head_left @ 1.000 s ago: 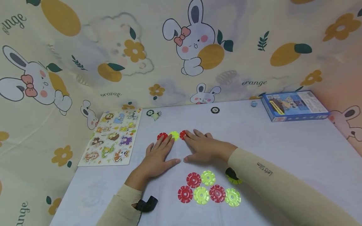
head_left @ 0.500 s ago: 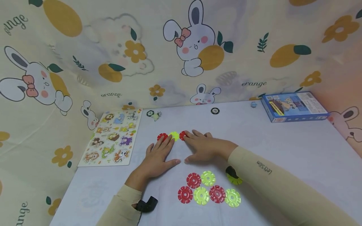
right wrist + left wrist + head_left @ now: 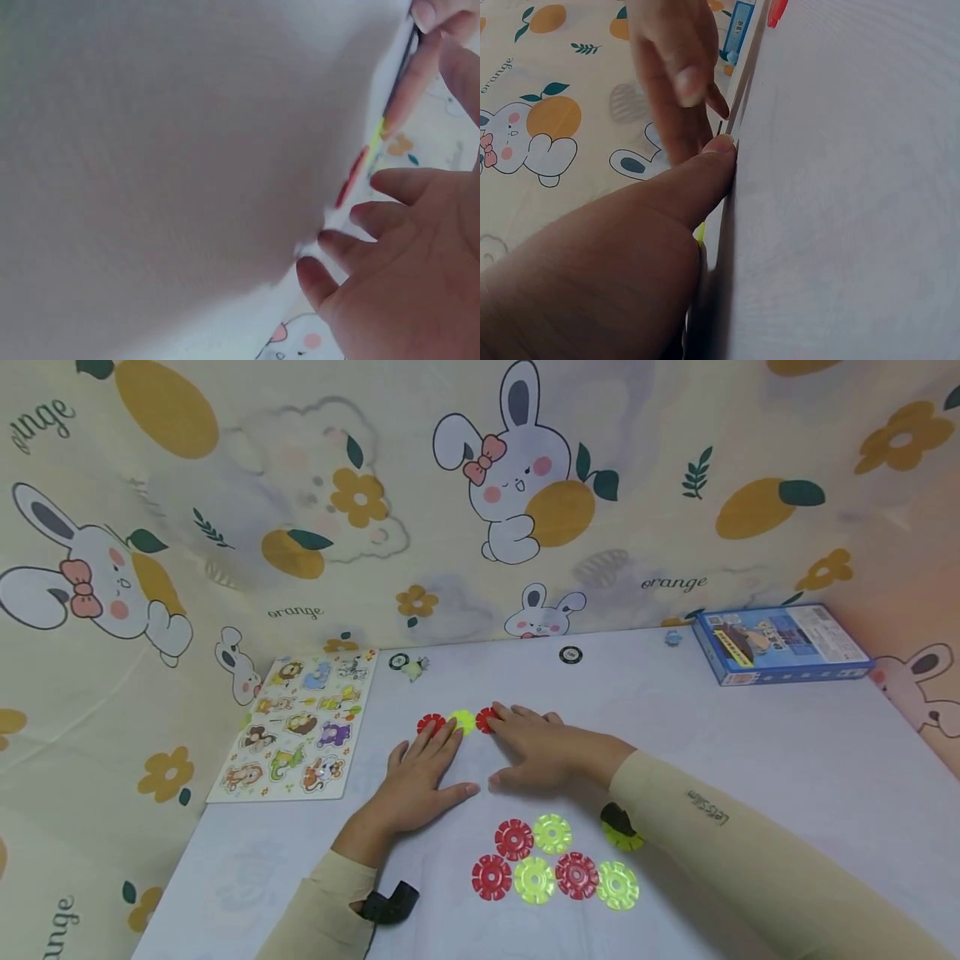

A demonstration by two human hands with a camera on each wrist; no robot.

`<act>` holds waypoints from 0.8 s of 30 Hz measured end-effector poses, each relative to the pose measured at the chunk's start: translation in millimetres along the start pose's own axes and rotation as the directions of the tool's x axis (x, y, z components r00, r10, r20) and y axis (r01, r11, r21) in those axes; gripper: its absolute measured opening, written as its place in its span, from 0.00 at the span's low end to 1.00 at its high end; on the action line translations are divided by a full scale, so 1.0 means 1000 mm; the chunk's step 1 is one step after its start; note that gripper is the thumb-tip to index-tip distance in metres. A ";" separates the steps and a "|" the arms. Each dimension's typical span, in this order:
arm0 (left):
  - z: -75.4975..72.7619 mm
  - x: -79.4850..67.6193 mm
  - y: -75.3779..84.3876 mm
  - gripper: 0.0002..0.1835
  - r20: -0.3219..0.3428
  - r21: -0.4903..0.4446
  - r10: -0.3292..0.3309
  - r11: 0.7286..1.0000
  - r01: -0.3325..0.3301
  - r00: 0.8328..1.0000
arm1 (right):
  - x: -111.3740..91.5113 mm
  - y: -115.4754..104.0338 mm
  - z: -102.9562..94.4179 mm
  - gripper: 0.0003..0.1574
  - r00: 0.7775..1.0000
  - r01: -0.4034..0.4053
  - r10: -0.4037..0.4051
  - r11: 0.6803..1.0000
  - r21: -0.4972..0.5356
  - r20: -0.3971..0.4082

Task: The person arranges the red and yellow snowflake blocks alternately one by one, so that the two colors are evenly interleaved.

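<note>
First red disc: at 12 o'clock from the left hand, partly under its fingertips; it looks like thin plastic, so probably light and fairly stiff, best taken by the notched rim.
Left hand: palm down, fingers straight toward 1 o'clock, thumb stretched toward 2; it grips nothing, its fingertips merely touching the discs.
Yellow-green disc: at 1 o'clock from the left hand, between the two reds; glossy, likely slippery on cloth, and so flat that a pinch may need one edge tipped up first.
Second red disc: at 10 o'clock from the right hand, partly covered by its fingers; the notches should give a fingertip purchase, though hard bending might crack it.
Right hand: fingers extended and parted toward 10 o'clock, thumb toward 9; it clasps nothing, fingertips resting on the second red disc.
Six discs: red and yellow-green, flat on the bench at 6 o'clock from the right hand.
</note>
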State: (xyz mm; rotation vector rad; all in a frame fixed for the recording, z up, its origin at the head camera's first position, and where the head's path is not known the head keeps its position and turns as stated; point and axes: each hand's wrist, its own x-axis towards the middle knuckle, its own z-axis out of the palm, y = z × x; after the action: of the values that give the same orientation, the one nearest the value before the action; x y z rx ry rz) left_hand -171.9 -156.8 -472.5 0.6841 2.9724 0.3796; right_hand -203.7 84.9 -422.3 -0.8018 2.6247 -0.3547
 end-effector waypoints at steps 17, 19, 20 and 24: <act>0.002 -0.002 0.002 0.49 -0.006 -0.029 0.008 1.000 -0.009 1.000 | -0.121 0.051 0.005 0.39 0.952 0.292 -0.143 0.684 0.669 -0.270; 0.002 -0.002 0.001 0.49 -0.006 -0.027 0.006 1.000 -0.006 1.000 | -0.135 0.062 0.012 0.41 0.955 0.276 -0.120 0.690 0.669 -0.269; 0.002 -0.002 0.000 0.49 -0.004 -0.023 0.008 1.000 -0.008 1.000 | -0.142 0.066 0.016 0.42 0.961 0.251 -0.097 0.705 0.663 -0.260; 0.001 -0.001 -0.001 0.50 0.001 -0.023 0.011 1.000 -0.011 1.000 | -0.166 0.078 0.031 0.44 0.985 0.098 0.015 0.762 0.640 -0.169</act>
State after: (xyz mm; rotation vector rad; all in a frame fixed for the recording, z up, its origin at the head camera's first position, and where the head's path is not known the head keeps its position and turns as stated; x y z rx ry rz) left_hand -171.3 -157.4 -473.9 0.6987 2.9596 0.4140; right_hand -101.1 239.8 -431.5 -0.5963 2.3495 -1.3081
